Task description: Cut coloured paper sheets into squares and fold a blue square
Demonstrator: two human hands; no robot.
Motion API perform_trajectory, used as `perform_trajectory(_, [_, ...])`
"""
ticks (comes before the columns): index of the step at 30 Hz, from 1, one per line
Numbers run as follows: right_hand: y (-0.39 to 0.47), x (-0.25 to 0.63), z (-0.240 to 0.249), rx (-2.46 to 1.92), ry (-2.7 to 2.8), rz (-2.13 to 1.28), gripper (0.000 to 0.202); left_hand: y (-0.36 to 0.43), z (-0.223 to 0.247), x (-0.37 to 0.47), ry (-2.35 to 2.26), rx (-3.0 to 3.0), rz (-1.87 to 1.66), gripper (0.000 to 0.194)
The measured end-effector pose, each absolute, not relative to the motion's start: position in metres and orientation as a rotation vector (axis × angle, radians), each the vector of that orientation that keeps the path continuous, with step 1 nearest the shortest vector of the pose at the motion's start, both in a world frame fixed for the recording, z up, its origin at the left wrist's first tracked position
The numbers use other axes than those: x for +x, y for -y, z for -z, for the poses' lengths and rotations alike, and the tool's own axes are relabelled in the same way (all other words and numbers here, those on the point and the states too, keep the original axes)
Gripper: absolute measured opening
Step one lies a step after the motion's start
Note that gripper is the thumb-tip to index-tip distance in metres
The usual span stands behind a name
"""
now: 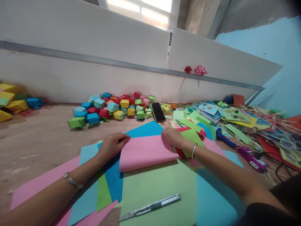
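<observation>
A pink sheet is bent over on itself, its rounded fold toward me. My left hand pinches its upper left corner, and my right hand holds the upper right corner with closed fingers. Below the pink sheet lies a light green sheet, with a metal cutter knife resting on it, blade to the left. Blue paper shows just beyond the pink edge. Light blue sheets spread out at the right, under my right forearm.
Small coloured paper boxes are piled against the white wall, beside a phone. Paper scraps and sticks cover the right side, near a blue-handled tool and a purple power strip. More boxes lie far left.
</observation>
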State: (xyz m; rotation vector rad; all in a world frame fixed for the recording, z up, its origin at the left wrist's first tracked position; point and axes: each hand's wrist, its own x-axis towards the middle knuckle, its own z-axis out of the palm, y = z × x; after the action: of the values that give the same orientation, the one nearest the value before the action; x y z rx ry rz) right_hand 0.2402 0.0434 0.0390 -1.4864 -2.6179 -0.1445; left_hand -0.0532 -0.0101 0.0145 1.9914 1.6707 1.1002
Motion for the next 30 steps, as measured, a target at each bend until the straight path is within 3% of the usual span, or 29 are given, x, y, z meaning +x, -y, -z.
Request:
perform_trajectory(12, [-0.02, 0.228, -0.044, -1.218, 3.025, 0.439, 0.032, 0.0, -0.015, -0.065, -1.427, 2.365, -0.797, 0.035])
perform_trajectory(18, [-0.021, 0.228, -0.041, -1.177, 3.058, 0.471, 0.031, -0.027, -0.043, -0.058, -1.181, 2.529, -0.537, 0.02])
perform_trajectory(21, [-0.022, 0.228, -0.041, -1.164, 3.065, 0.484, 0.032, -0.037, -0.05, -0.036, -1.017, 2.573, -0.409, 0.026])
perform_trajectory(30, [-0.021, 0.229, -0.04, -1.159, 3.065, 0.458, 0.033, -0.026, -0.007, 0.012, -1.004, 2.677, -0.54, 0.039])
